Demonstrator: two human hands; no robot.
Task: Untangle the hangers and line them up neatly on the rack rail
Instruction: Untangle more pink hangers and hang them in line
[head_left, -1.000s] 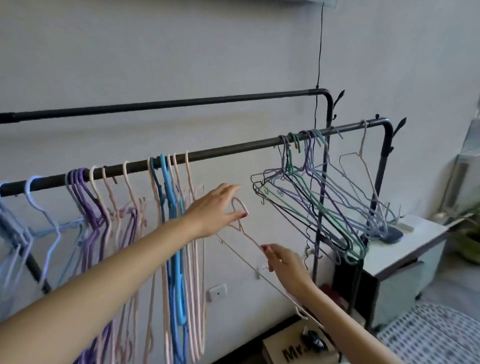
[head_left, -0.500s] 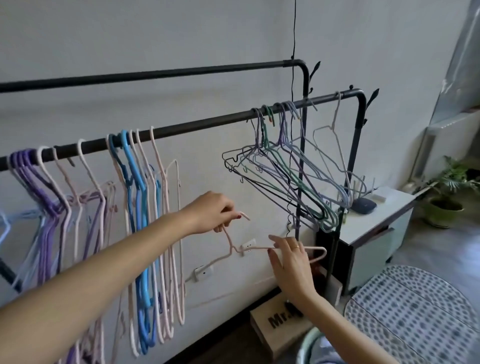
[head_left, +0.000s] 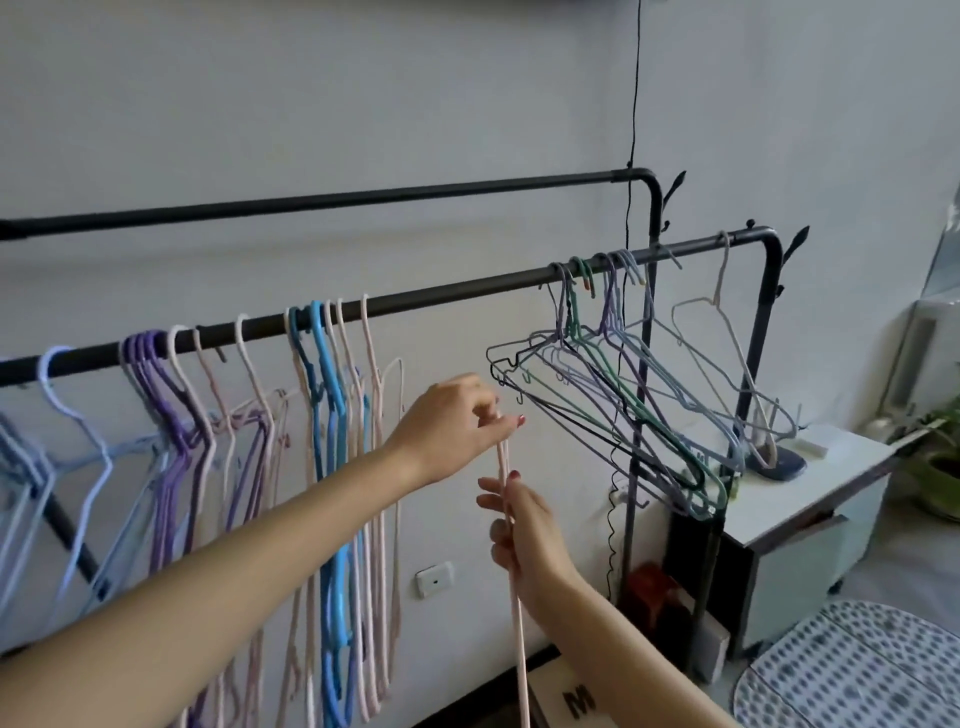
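Hands meet below the front rack rail (head_left: 457, 296). The left hand (head_left: 452, 421) pinches the top of a pale pink hanger (head_left: 511, 545), which hangs edge-on and free of the rail; the right hand (head_left: 524, 535) grips it lower down. Toward the rail's left end hang lined-up pink, blue and purple hangers (head_left: 332, 415). Near its right end, a tangled bunch of wire hangers (head_left: 623, 405) dangles beside a white cabinet (head_left: 810, 499).

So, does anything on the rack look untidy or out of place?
Yes. The hangers near the right end of the front rail are a tangled bunch, tilted sideways and crossing each other, unlike the straight pink ones.
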